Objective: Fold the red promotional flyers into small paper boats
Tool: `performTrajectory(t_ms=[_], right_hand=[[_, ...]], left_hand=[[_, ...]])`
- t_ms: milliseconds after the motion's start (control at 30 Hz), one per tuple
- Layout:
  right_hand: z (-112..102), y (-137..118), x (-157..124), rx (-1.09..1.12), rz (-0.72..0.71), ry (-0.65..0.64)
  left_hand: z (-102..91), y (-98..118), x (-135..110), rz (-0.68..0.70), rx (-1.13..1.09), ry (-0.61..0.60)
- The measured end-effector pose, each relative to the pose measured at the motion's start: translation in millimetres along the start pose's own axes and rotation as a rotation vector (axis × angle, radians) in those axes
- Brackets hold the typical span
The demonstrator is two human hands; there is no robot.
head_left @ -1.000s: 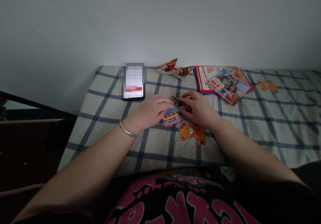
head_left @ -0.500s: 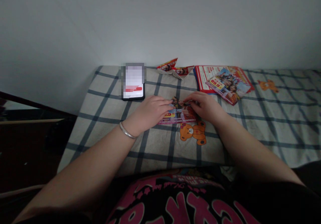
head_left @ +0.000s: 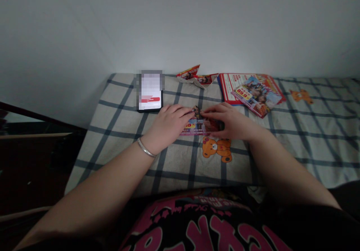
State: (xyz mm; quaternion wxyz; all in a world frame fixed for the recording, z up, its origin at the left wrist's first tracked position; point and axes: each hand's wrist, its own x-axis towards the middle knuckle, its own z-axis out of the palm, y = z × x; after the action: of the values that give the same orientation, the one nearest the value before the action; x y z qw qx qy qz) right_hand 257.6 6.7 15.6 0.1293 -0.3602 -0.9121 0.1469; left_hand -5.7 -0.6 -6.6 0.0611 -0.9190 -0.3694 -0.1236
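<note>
1 flyer [head_left: 201, 123] is laid at frame centre, both ends covered by 2 hands. Left end is covered by the left hand [head_left: 171, 123]: fingers laid flat, close together; thumb hidden, so whether the flyer is pinched cannot be told. Right end is touched by the right hand [head_left: 232, 120], thumb and forefinger spread wide. 1 bangle [head_left: 146, 148] is worn on the left wrist. 1 phone [head_left: 151, 100], screen lit and partly pixelated, is set upper left of centre. 1 folded paper [head_left: 206, 80] is stood at upper centre. 1 stack [head_left: 228, 88], sheet count not readable, is placed upper right, 1 loose sheet [head_left: 255, 96] laid askew on top. 2 bears are printed on the checked cloth [head_left: 118, 157].
</note>
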Motion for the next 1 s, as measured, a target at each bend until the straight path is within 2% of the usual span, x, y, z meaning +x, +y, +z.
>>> performTrajectory(t_ms=[200, 467, 733, 1000], right_hand=[[4, -6, -2, -0.089, -0.017, -0.046], [8, -17, 3, -0.16, -0.124, 0.034], [11, -18, 5, -0.248, -0.105, 0.027], [4, -16, 3, -0.193, -0.072, 0.034]], left_hand=[[2.3, 0, 0, -0.021, 0.006, 0.003], [2.4, -3, 2, -0.026, -0.036, 0.006], [-3.9, 0, 0, -0.028, -0.107, -0.023], [-7.4, 0, 2, 0.015, -0.089, -0.036]])
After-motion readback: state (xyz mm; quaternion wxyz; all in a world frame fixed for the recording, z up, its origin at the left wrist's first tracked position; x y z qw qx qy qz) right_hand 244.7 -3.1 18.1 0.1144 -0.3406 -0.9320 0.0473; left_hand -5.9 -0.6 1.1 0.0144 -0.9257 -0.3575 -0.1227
